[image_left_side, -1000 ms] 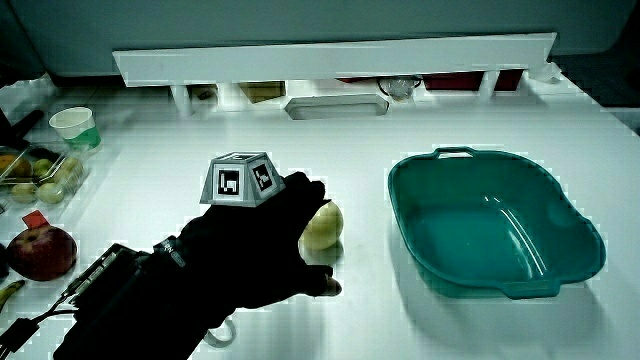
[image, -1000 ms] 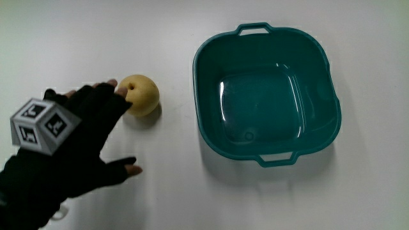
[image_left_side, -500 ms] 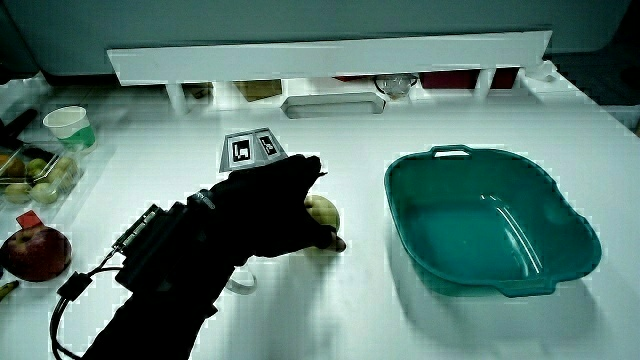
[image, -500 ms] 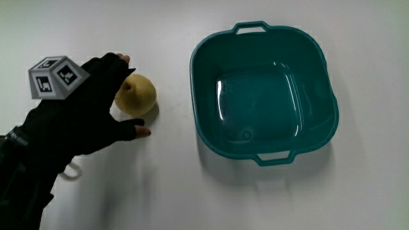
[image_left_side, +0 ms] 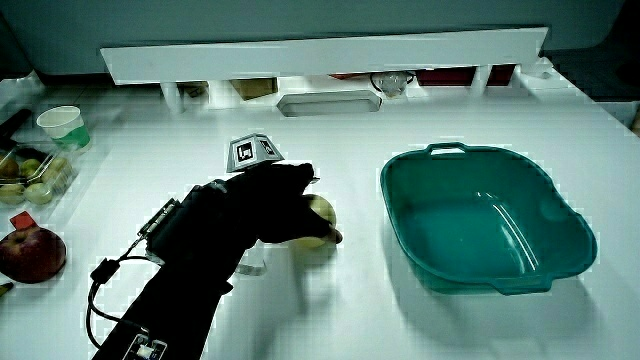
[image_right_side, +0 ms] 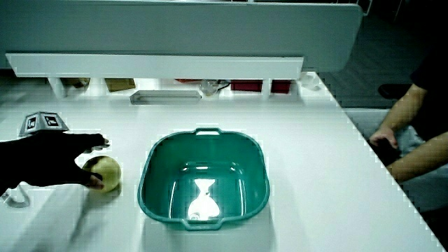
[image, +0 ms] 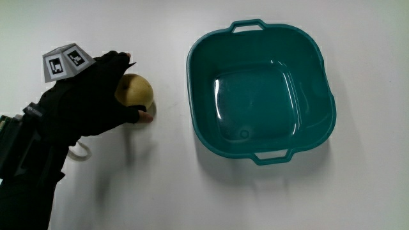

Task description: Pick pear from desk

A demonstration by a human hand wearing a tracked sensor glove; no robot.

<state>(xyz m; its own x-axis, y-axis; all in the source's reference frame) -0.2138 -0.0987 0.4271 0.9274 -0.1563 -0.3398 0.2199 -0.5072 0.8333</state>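
A yellow pear [image: 137, 89] lies on the white desk beside a teal basin [image: 192, 70]. The hand [image: 96, 102] in the black glove covers the pear from the side away from the basin. Its fingers arch over the fruit and the thumb [image: 142, 115] curls round the side nearer the person, so it is shut on the pear. The patterned cube [image: 64, 61] rides on the back of the hand. In both side views the pear [image_left_side: 322, 211] [image_right_side: 110, 170] peeks out from under the hand [image_left_side: 262, 205] [image_right_side: 52, 164]. I cannot tell whether the pear touches the desk.
The teal basin [image_left_side: 400, 220] [image_right_side: 143, 192] holds nothing. In a side view a red apple [image_left_side: 28, 252], a box of small fruit [image_left_side: 30, 178] and a paper cup [image_left_side: 57, 123] stand at the table's edge. A low white partition [image_left_side: 320, 60] closes the table.
The hand slid from beside the pear onto it, and its spread fingers and thumb closed around the fruit. The basin stayed put.
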